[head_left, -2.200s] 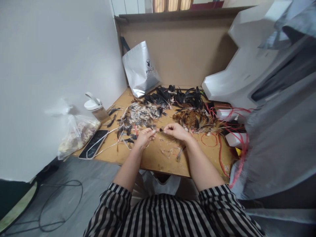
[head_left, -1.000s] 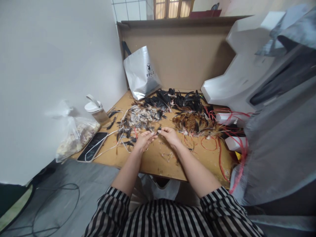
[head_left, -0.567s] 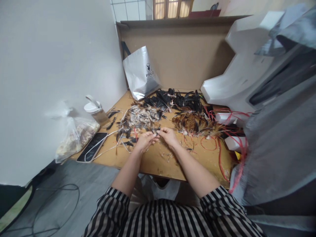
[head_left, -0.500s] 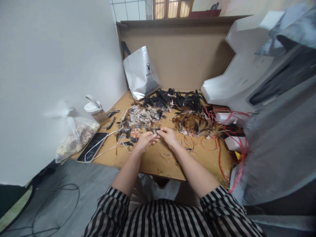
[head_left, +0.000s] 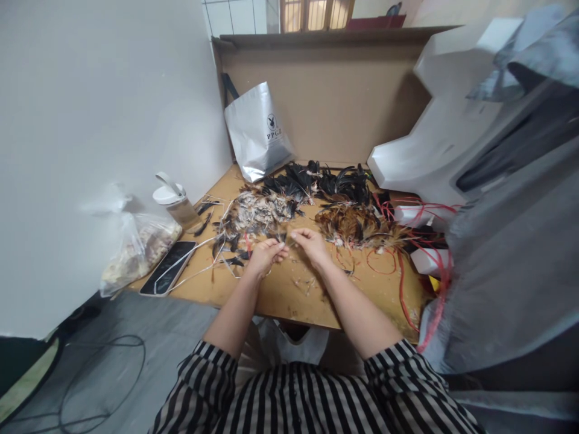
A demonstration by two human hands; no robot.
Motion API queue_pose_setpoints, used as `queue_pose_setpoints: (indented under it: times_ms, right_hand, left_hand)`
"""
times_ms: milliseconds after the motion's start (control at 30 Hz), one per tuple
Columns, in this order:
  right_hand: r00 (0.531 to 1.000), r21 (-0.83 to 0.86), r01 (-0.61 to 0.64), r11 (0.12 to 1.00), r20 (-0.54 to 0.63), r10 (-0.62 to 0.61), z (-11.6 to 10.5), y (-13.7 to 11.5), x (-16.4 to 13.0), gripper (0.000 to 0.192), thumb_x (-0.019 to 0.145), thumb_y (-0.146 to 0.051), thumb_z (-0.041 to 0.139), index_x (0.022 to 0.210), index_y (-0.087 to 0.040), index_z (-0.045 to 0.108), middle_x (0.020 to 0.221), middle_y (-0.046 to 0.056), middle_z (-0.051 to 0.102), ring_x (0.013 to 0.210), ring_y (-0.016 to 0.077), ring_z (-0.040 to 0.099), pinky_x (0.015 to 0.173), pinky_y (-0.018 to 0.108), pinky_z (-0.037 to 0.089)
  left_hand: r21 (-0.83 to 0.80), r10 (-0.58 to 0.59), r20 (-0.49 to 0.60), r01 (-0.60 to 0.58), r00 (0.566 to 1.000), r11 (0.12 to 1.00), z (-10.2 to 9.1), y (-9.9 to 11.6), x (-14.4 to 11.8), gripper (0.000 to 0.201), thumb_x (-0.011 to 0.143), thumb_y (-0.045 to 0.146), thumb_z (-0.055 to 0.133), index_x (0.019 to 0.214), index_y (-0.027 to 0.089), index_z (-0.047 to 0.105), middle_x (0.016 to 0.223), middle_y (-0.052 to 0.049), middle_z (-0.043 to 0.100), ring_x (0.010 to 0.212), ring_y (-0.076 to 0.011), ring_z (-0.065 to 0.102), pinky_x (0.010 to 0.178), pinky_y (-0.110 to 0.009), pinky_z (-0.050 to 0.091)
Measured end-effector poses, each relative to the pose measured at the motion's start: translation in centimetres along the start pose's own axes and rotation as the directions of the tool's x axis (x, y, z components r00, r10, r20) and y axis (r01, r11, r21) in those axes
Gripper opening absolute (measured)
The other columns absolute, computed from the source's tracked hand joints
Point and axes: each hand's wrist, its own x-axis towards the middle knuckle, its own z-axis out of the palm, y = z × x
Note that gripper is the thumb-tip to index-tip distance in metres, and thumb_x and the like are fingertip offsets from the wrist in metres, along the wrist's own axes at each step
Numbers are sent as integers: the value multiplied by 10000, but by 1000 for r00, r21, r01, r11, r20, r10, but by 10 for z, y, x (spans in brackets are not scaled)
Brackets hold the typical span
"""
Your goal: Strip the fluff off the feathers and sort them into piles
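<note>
Wooden table point(head_left: 289, 295), our hands at its middle.
Our left hand point(head_left: 265, 256) and right hand point(head_left: 311, 244) pinch a small feather point(head_left: 286, 238); bare board lies near us, feather piles point(head_left: 312, 202) far.

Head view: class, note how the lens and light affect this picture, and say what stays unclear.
Head view: wide lens bows the wall; soft daylight, faint shadows; window overexposed; what the hands' grip holds is too small to resolve.

Soft, even daylight fills the scene, brightest on the white wall point(head_left: 90, 108) at left. The window point(head_left: 316, 7) at top glows orange and overexposed. Shadows are faint. Wide-angle distortion bends the edges, and the grey cloth point(head_left: 520, 253) at right is blurred.
</note>
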Motion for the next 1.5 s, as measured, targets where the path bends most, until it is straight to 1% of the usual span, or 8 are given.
queue_pose_setpoints:
  times_ms: [133,233,533,733,1000,1200,1333,1500]
  right_hand:
    - [973,-173,117,978,-178,-148,-33,-11,14,328,609,-409,575,770,-125,613,648,15,594,528,87,459,533,214,362]
    - [969,-451,182,874,-68,-236,-50,-19,23,267,649,-360,533,723,-119,623,659,25,610,575,107,499,561,215,370]
    - [972,-969,235,73,235,-2,-22,-28,33,205,698,-231,475,794,-186,649,867,78,643,814,180,570,694,245,385]
    - [947,-942,320,-102,322,1,-1,-19,37,257,730,-145,421,836,-67,642,881,194,623,869,241,567,777,328,378]
    - [944,-944,331,2,331,0,-1,-15,51,197,698,-156,477,740,-80,654,778,152,645,785,233,585,681,289,401]
    - [977,-323,84,943,214,-14,-2,4,37,276,665,-373,556,801,-141,623,702,24,630,608,116,545,594,224,403]
    - [970,78,-46,996,242,26,9,16,24,247,582,-350,647,741,-162,618,687,4,618,610,102,535,633,236,403]
    - [963,111,-65,992,266,34,17,19,17,234,554,-329,675,715,-167,630,696,1,624,652,113,545,709,263,398]
  left_hand:
    - [-106,68,-102,-78,992,991,-5,-1,3,217,620,271,658,695,111,532,703,-44,641,542,-62,571,464,-137,394]
    - [-153,82,-125,-101,989,983,-8,-1,5,214,625,267,656,709,115,531,723,-47,644,557,-60,573,469,-135,392]
    - [-218,104,-154,-137,983,966,-10,1,5,193,630,237,654,718,113,535,723,-43,642,540,-43,559,470,-125,395]
    - [-225,99,-157,-133,983,965,-11,0,6,188,636,233,650,701,111,523,731,-58,643,546,-50,565,464,-123,400]
    - [-238,93,-149,-126,985,963,-11,-2,7,187,632,226,655,701,114,521,727,-56,651,550,-54,573,470,-127,406]
    - [-241,58,-137,-91,989,966,-8,-1,5,190,627,210,659,683,118,502,777,-75,661,598,-75,599,479,-131,410]
    - [-230,31,-85,-50,996,972,-5,0,3,172,645,212,647,710,111,523,774,-79,660,596,-82,602,459,-126,407]
    - [-264,24,-67,-41,997,964,-7,-1,4,146,641,179,649,704,102,543,710,-56,648,556,-66,587,447,-112,407]
